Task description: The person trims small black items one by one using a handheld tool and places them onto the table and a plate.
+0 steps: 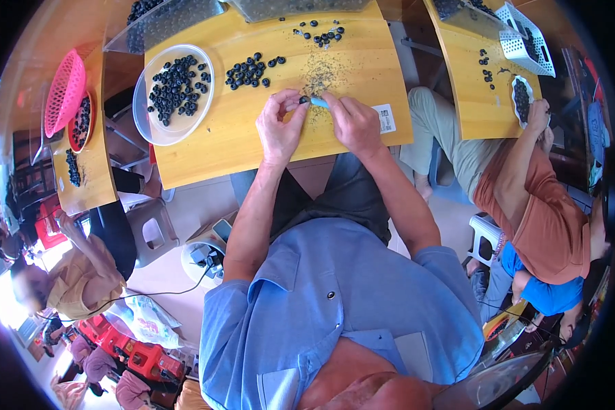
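Between the thumb and fingers of my left hand (279, 131) is a small, dark, round bead-like piece (304, 100). My right hand (354, 124) is closed around a light-blue handled tool (319, 102); its tip meets the piece or is very near it, too small to tell. Both hands are above the near part of a yellow wooden table (266, 147). Left of them, a clear round bowl (142, 113) holds many similar dark pieces. A loose pile of dark pieces (247, 72) lies beyond my left hand. Brown crumbs (326, 72) are scattered beyond both hands.
A smaller group of dark pieces (328, 37) and clear bins (294, 8) are at the table's far side. A white label (384, 119) lies right of my right hand. People work at side tables, with a pink basket (66, 96) left and a white basket (526, 41) right.
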{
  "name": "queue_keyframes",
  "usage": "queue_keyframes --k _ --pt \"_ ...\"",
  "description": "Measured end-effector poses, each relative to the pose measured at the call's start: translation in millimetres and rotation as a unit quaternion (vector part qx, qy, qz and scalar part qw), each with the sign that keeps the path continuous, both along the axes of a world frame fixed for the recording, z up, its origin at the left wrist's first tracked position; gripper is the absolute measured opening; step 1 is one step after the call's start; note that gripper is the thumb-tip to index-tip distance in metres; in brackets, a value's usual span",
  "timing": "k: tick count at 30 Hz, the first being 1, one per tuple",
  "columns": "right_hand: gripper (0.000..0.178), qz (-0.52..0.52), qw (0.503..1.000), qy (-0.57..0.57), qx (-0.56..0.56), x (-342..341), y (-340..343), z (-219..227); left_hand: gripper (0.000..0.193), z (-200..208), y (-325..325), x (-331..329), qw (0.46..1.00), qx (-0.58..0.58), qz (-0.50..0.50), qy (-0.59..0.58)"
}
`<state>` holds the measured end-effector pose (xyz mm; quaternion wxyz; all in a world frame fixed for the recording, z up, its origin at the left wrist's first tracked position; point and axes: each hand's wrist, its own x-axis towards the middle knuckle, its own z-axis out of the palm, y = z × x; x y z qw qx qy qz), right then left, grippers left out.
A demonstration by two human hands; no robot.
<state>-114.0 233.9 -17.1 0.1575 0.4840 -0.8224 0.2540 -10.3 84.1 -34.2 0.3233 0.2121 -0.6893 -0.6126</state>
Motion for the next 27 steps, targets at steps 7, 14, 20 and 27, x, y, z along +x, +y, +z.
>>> queue_keyframes --k 7,14,20,27 --pt "0.035 -0.027 0.999 0.026 0.019 -4 -2 -2 0.032 1 1 3 0.999 -0.039 -0.008 0.000" --pt "0.033 -0.018 0.999 0.029 0.005 -3 -7 -3 0.027 15 -6 3 0.981 -0.192 0.020 -0.030" --pt "0.027 -0.023 1.000 -0.014 -0.013 -2 -2 -7 0.020 10 -1 -3 0.991 -0.133 0.012 -0.005" --pt "0.031 -0.015 1.000 -0.010 -0.024 -3 -4 -6 0.018 0 -4 -3 0.998 -0.062 0.016 0.009"
